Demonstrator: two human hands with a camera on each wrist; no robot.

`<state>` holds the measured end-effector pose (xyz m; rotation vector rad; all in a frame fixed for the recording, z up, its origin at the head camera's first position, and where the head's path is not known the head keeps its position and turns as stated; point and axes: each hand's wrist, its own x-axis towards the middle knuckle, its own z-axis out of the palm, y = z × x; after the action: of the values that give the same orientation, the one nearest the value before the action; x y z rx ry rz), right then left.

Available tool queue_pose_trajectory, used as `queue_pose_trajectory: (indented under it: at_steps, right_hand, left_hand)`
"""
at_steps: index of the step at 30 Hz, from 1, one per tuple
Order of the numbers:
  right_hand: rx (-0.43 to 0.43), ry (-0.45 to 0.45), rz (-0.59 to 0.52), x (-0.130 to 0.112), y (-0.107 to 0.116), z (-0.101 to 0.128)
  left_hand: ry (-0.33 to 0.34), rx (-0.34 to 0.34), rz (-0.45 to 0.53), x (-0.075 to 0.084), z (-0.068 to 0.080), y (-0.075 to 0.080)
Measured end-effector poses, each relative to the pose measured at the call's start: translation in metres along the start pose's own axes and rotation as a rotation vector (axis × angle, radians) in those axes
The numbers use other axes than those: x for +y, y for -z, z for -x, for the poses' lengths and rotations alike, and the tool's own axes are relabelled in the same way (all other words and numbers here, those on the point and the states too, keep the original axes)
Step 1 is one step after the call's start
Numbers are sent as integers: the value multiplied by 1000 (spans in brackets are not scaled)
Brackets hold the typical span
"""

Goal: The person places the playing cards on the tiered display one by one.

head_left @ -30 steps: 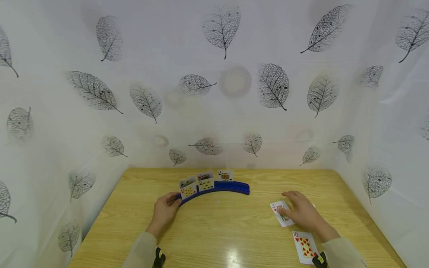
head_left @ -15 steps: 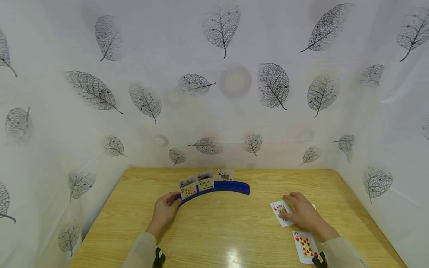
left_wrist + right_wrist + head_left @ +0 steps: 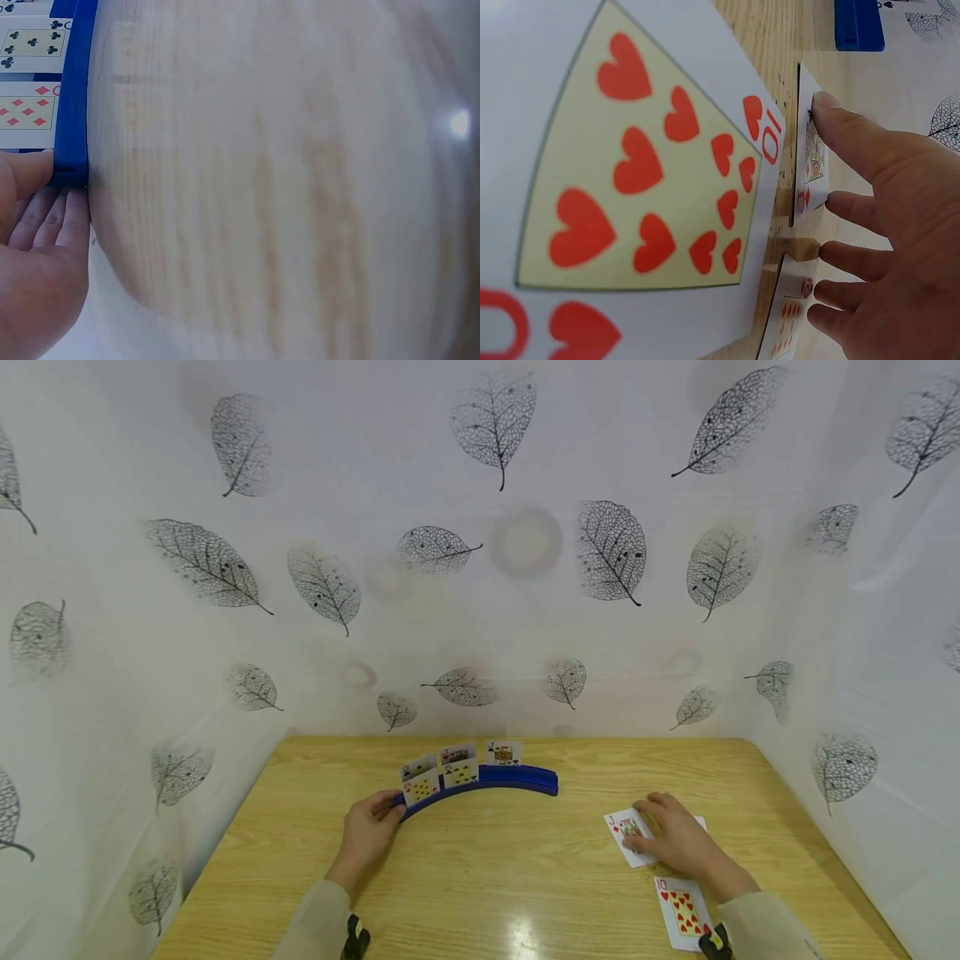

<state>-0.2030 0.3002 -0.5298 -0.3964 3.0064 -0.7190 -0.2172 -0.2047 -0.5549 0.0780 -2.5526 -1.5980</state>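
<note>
head view: the left hand (image 3: 367, 833) holds the near end of the blue rack (image 3: 487, 781), fingers curled on it. the right hand (image 3: 678, 839) lies flat with straight fingers on a jack (image 3: 627, 837); a ten (image 3: 681, 913) lies just behind the wrist.

left wrist view: thumb and fingers (image 3: 52, 217) pinch the rack's (image 3: 73, 97) end; it looks stiff and light.

right wrist view: fingertips (image 3: 829, 105) press the jack (image 3: 810, 161), another card (image 3: 789, 311) perhaps under it. thin, slick, bendy card: best slid, then taken by an edge.
</note>
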Motion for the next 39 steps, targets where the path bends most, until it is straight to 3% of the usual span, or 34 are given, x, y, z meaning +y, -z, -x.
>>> queue_pose_trajectory:
  at_steps: [11,24,34,39]
  right_hand:
    - [47,-26,-105,-7,-1,-2]
    - [29,-41,-155,-11,-1,-4]
    - [73,-92,-224,-16,2,-5]
    - [91,-64,-267,-21,5,-8]
  left_hand:
    - [13,-5,6,0,0,0]
    - [39,-10,24,-1,0,0]
    - [24,-6,10,-1,0,1]
    - [22,-7,3,1,0,1]
